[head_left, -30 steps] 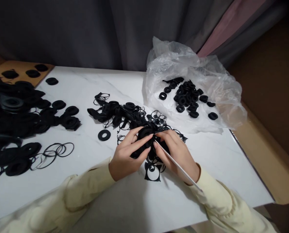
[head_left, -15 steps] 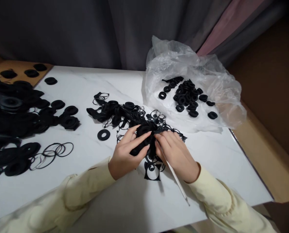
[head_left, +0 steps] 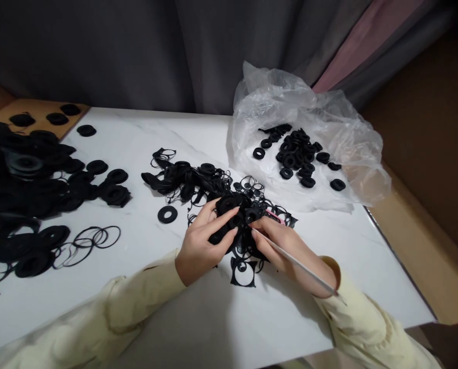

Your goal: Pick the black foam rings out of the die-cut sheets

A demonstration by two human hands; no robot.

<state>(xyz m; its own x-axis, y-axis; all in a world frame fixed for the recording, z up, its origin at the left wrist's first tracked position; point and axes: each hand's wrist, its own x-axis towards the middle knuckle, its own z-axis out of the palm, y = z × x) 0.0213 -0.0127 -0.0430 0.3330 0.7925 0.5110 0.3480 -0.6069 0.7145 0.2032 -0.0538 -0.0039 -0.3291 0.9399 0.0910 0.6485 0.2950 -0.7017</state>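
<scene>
Your left hand (head_left: 203,246) comes in from seven o'clock, back of the hand up, index finger and thumb stretched toward two o'clock and the other fingers curled farther round. It is closed about halfway around a rounded black rubber piece (head_left: 226,206), which sits just past your fingertips, over the middle of the scrap heap (head_left: 190,179). Your right hand (head_left: 290,251) reaches in from four o'clock, thumb and index finger drawn together in a narrow pinch on a thin pale stick (head_left: 301,266). The stick's near end meets the black rubber, and its shaft slants back over your wrist toward four o'clock; whether those fingertips also grip the rubber, you cannot tell from here.

The heap mixes matte, thick-lipped rings with wiry loops and jagged offcuts; a square frame with a round hole (head_left: 235,277) lies at its six o'clock. A flat washer-like ring (head_left: 167,214) rests apart at nine. Farther out at nine are a dense pile of disc-shaped rubber parts (head_left: 32,197) and some slender hoops (head_left: 98,238). At one o'clock, a crinkled, translucent plastic bag (head_left: 263,97) bears small, chunky rings (head_left: 298,151). Beneath everything is a smooth white tabletop (head_left: 167,323) with faint grey veining.
</scene>
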